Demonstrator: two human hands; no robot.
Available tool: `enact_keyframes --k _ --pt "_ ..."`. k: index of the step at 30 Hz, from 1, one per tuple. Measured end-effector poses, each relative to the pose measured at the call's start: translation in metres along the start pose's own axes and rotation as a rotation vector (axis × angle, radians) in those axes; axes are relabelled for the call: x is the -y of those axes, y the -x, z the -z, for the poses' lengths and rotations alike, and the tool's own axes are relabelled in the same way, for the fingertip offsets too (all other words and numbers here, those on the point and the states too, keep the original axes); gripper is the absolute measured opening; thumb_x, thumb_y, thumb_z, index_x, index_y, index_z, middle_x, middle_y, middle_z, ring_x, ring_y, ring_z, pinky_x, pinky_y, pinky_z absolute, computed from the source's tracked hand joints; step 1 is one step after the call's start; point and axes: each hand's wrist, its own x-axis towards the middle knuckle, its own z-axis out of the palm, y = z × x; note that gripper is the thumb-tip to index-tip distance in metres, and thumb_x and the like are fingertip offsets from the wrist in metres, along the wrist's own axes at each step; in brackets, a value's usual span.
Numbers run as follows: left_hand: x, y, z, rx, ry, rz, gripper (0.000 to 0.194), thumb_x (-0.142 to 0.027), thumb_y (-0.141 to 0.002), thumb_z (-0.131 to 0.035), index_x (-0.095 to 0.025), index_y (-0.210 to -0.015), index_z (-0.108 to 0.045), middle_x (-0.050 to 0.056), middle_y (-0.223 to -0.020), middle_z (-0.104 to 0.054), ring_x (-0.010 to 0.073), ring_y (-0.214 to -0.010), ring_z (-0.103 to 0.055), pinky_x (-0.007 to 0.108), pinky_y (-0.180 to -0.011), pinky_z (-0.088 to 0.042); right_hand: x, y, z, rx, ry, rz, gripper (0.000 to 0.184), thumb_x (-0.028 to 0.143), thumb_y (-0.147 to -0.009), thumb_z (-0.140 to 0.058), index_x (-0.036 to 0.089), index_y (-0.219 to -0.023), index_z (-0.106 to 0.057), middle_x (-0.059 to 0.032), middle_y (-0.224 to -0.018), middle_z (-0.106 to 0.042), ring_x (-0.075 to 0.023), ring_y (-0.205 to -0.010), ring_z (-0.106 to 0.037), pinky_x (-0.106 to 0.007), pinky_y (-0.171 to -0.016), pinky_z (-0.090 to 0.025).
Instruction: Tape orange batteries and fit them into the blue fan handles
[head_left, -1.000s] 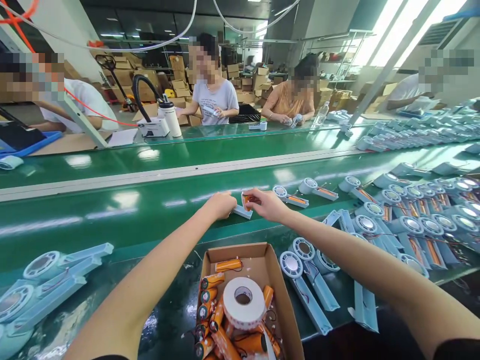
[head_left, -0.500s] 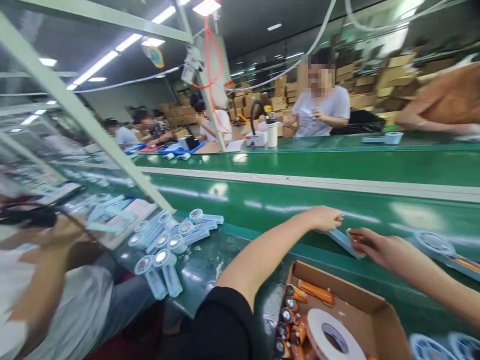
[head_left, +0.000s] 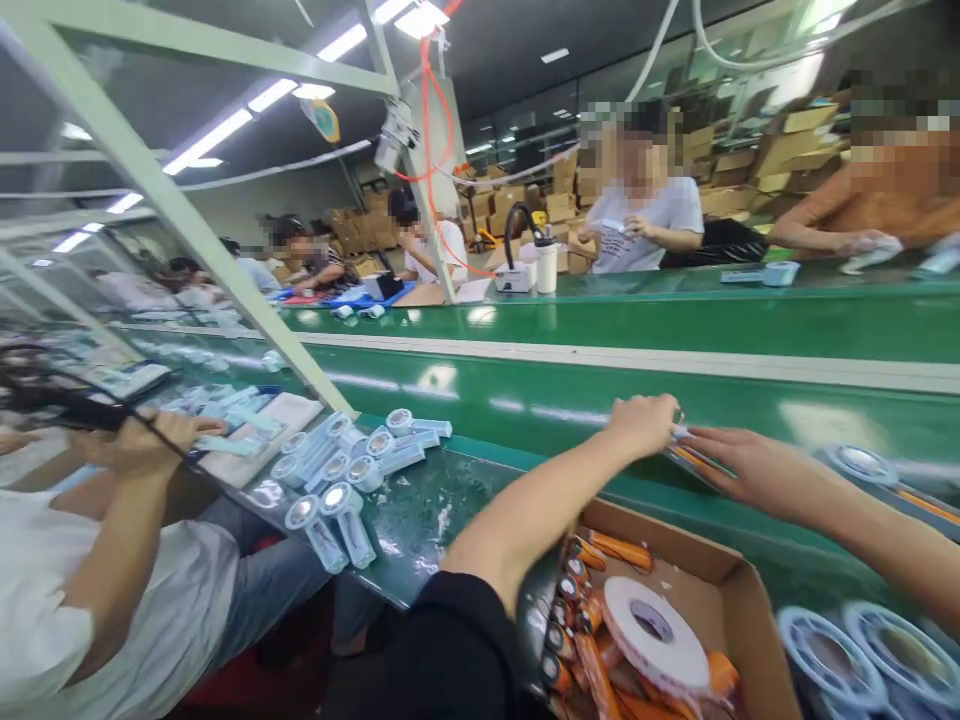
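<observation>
Above the green belt, my left hand (head_left: 645, 425) is closed round the head end of a light blue handheld fan shell (head_left: 699, 464). My right hand (head_left: 742, 462) grips the same shell, its fingers laid along the handle. An orange strip, apparently a battery, shows inside the handle; my fingers cover much of the rest. Just below my hands is a cardboard box (head_left: 701, 590) with several orange batteries (head_left: 621, 550) and a white tape roll (head_left: 619, 612). Another light blue shell (head_left: 862, 465) with an orange piece in its handle lies to the right.
More round shell heads (head_left: 829, 660) lie right of the box. On the left, a cluster of light blue fans (head_left: 364, 472) rests on the green bench near a slanted post (head_left: 225, 270). A co-worker (head_left: 142, 560) sits close at left; others work across the belt (head_left: 525, 385).
My right hand has shifted from pinching the orange battery at the handle's near end to lying along the handle. My hands are closer together, and the orange now shows inside the shell.
</observation>
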Motion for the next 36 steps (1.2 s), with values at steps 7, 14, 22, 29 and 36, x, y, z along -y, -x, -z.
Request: enact_keyframes --k 7,14,22,29,36 --pt "0.012 0.126 -0.029 0.259 0.247 -0.528 0.021 -0.039 -0.096 -0.073 -0.027 -0.111 -0.080 0.004 -0.118 -0.082 0.0263 -0.132 -0.066 0.045 -0.120 -0.045 0.114 0.145 0.092 0.088 -0.226 -0.186 0.024 0.028 -0.106 -0.056 0.025 -0.107 -0.080 -0.0072 -0.102 -0.084 -0.0213 -0.094 -0.080 -0.035 -0.087 -0.066" --pt "-0.003 0.171 -0.037 0.274 0.118 -0.569 0.028 -0.039 -0.092 -0.078 -0.026 -0.118 -0.079 0.007 -0.131 -0.077 0.0289 -0.129 -0.067 0.044 -0.116 -0.050 0.163 0.157 0.074 0.062 -0.399 -0.318 0.023 0.031 -0.105 -0.059 0.021 -0.103 -0.080 -0.0088 -0.096 -0.082 -0.0202 -0.086 -0.075 -0.034 -0.083 -0.061" --pt "-0.001 0.244 -0.038 -0.218 0.100 -0.532 0.028 -0.025 -0.107 -0.050 -0.017 -0.126 -0.069 0.011 -0.125 -0.075 0.0326 -0.142 -0.054 0.047 -0.109 -0.057 0.234 0.133 0.044 0.322 -0.560 -0.632 0.052 0.062 -0.089 -0.080 0.019 -0.118 -0.077 0.0015 -0.066 -0.071 -0.0156 -0.058 -0.065 -0.025 -0.058 -0.041" --pt "0.016 0.297 -0.039 -0.338 0.046 -0.419 0.022 -0.028 -0.105 -0.055 -0.019 -0.121 -0.068 0.011 -0.111 -0.076 0.0338 -0.129 -0.061 0.044 -0.096 -0.060 0.271 0.133 0.030 0.478 -0.080 -0.222 0.030 0.047 -0.104 -0.063 0.023 -0.089 -0.074 -0.0061 -0.080 -0.082 -0.0209 -0.062 -0.073 -0.032 -0.050 -0.035" --pt "0.013 0.323 -0.059 -0.389 0.067 -0.399 0.023 -0.032 -0.106 -0.056 -0.017 -0.118 -0.069 0.012 -0.105 -0.076 0.0335 -0.117 -0.060 0.048 -0.097 -0.057 0.264 0.130 0.031 0.391 -0.528 0.134 0.036 0.052 -0.105 -0.060 0.029 -0.079 -0.071 0.0050 -0.079 -0.082 -0.0130 -0.065 -0.072 -0.027 -0.052 -0.045"
